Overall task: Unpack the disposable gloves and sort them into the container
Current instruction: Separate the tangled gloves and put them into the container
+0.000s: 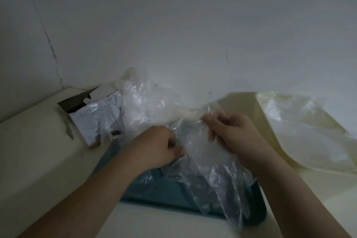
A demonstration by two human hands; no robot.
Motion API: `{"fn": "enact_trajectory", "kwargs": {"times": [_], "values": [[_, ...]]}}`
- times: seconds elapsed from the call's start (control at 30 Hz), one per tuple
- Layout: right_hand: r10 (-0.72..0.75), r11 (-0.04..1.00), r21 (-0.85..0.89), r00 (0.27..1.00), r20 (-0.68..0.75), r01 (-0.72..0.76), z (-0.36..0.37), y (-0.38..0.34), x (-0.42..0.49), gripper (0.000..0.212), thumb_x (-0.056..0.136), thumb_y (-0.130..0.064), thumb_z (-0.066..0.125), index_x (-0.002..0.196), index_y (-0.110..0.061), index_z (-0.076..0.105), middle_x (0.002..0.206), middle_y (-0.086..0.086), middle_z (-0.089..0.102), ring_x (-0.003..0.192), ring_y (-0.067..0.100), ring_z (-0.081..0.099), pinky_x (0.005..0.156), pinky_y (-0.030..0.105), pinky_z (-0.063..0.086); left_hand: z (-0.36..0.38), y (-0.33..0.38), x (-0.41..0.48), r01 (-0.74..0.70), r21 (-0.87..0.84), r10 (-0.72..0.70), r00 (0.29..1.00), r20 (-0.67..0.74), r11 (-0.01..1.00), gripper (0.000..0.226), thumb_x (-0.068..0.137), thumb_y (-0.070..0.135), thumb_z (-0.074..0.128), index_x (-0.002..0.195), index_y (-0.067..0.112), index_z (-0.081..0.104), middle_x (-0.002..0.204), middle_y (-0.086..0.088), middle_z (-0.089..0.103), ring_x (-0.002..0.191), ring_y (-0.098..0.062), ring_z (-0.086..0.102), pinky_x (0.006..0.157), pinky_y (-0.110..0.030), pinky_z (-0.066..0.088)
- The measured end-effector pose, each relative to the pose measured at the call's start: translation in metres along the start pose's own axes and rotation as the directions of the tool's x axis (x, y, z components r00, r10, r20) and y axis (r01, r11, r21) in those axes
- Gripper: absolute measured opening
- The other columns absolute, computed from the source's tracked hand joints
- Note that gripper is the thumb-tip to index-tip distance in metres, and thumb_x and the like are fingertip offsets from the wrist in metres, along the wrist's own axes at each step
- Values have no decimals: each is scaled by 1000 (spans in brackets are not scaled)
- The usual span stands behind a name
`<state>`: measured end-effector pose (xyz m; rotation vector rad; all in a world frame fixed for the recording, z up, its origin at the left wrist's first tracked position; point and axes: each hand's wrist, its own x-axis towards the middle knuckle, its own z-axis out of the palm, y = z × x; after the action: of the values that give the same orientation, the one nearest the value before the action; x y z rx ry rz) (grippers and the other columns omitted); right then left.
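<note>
A clear disposable glove hangs between my two hands over a teal tray, its fingers trailing down past the tray's front rim. My left hand pinches the glove's left edge. My right hand grips its upper part. A loose heap of more clear gloves lies behind the tray against the wall. An open white glove box with printed text lies on its side at the left.
A cream container stands at the right with clear plastic gloves lying in it. Everything rests on a cream tabletop against a white wall. The light is dim.
</note>
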<state>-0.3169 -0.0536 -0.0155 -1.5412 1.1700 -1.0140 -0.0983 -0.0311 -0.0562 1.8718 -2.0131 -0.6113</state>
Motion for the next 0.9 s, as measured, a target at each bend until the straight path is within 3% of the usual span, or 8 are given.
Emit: {"fn": "enact_trajectory", "kwargs": {"times": [0.13, 0.3, 0.37, 0.43, 0.5, 0.57, 0.73, 0.9], "values": [[-20, 997, -73, 1000, 22, 22, -1, 2, -1, 52, 99, -32, 68, 67, 8, 62, 39, -8, 46, 36, 8, 32, 41, 18, 31, 8, -1, 2, -34, -70, 33, 999, -11, 997, 27, 92, 28, 75, 68, 34, 68, 70, 17, 69, 69, -3, 67, 70, -26, 56], [-24, 995, -92, 993, 119, 36, -9, 1, -2, 40, 99, -30, 68, 71, -1, 70, 46, -10, 52, 42, 8, 38, 47, 20, 35, -14, 1, 1, -103, -148, 77, 982, -171, 984, 22, 90, 17, 74, 75, 33, 69, 79, 13, 70, 75, -2, 67, 68, -22, 53], [-47, 998, -38, 980, 194, 56, -11, -1, -4, 30, 96, -29, 71, 82, -3, 75, 66, -1, 64, 60, 12, 55, 63, 27, 46, -24, 3, 0, -180, -179, 122, 947, -296, 967, 19, 90, 17, 75, 80, 33, 70, 90, 14, 68, 87, -2, 66, 77, -22, 54], [-85, 995, -43, 978, 192, 94, -9, -2, -4, 20, 93, -32, 74, 87, -14, 80, 110, -4, 72, 100, 9, 66, 92, 35, 50, -32, 7, -3, -261, -238, 159, 913, -375, 936, 15, 90, 20, 75, 83, 32, 70, 100, 17, 68, 100, 0, 65, 84, -22, 53], [-163, 967, -177, 980, 111, 181, -6, -2, -2, 11, 90, -39, 75, 86, -31, 81, 153, -21, 47, 141, 2, 43, 115, 39, 36, -36, 11, -6, -295, -325, 165, 913, -374, 899, 15, 92, 20, 74, 85, 32, 69, 113, 23, 67, 108, 5, 64, 87, -20, 54], [-241, 916, -298, 962, 127, 269, -4, -5, -2, 7, 89, -41, 74, 87, -39, 80, 163, -26, 30, 153, 2, 22, 124, 43, 22, -38, 13, -8, -300, -394, 171, 928, -330, 869, 17, 95, 18, 72, 88, 32, 68, 123, 27, 65, 108, 9, 64, 85, -17, 55], [-361, 894, -211, 914, 185, 396, -6, -4, -3, 15, 89, -21, 79, 79, -31, 80, 143, -21, 57, 147, -1, 34, 123, 39, 27, -42, 18, -15, -376, -392, 262, 913, -314, 840, 21, 96, 11, 72, 91, 31, 68, 124, 26, 66, 109, -1, 67, 88, -17, 55], [-447, 875, -114, 875, 184, 471, -10, -3, -3, 15, 95, -16, 73, 82, -8, 76, 97, 6, 68, 96, 24, 66, 87, 45, 52, -46, 21, -15, -532, -119, 409, 758, -507, 838, 23, 94, 7, 73, 90, 30, 72, 126, 23, 65, 122, -3, 61, 103, -21, 48]]}}
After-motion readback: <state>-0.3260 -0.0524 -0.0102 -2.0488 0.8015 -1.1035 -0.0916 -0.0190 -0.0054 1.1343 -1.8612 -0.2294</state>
